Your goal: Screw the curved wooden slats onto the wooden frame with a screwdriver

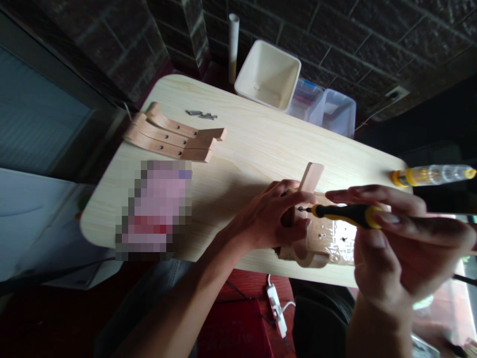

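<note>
A curved wooden piece (312, 178) lies across a tape-covered brown block (320, 236) near the table's front edge. My left hand (274, 216) is wrapped round the wooden piece, its fingers bent on both sides of a hole. My right hand (402, 238) holds a yellow and black screwdriver (346, 214) by the end of its handle, between thumb and fingers. The screwdriver lies nearly level in view, its tip pointing left at the hole between my left fingers. Part of the wooden piece is hidden under my left hand.
Several curved wooden pieces with holes (175, 138) lie at the table's (246, 149) left, with screws (201, 115) behind them. A blurred pink item (158, 206) is nearer. Bins (268, 74) stand behind the table; a clear yellow-ended tube (434, 175) is at the right.
</note>
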